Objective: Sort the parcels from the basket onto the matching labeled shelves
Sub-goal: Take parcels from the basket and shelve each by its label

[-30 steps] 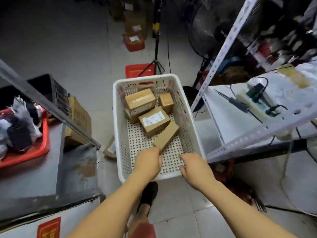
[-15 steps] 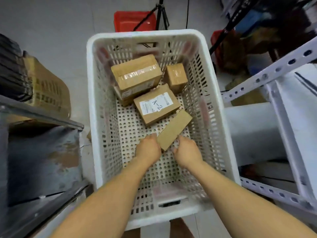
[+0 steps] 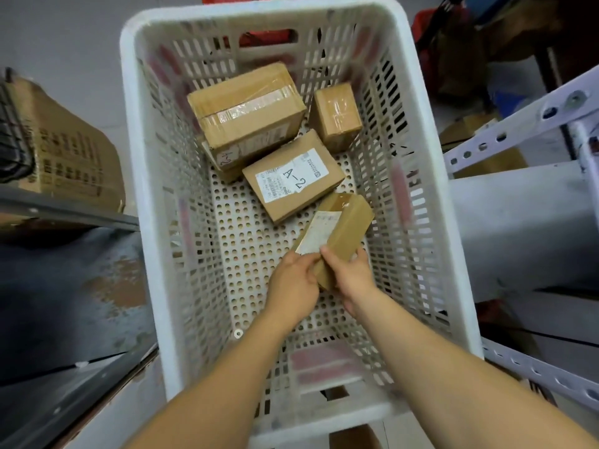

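Head view: both hands, left hand (image 3: pixel 293 280) and right hand (image 3: pixel 350 275), grip the near end of a slim cardboard parcel (image 3: pixel 337 231) tilted up inside the white basket (image 3: pixel 146 189). It looks light and stiff; holding its long edges should suit.

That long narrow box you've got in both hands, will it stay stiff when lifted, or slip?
The long narrow box looks like rigid cardboard with straight edges, so it probably won't flex. The left hand and right hand hold only its near end, so the far end may dip. Its plain cardboard faces likely grip well, though the white label could be slicker.
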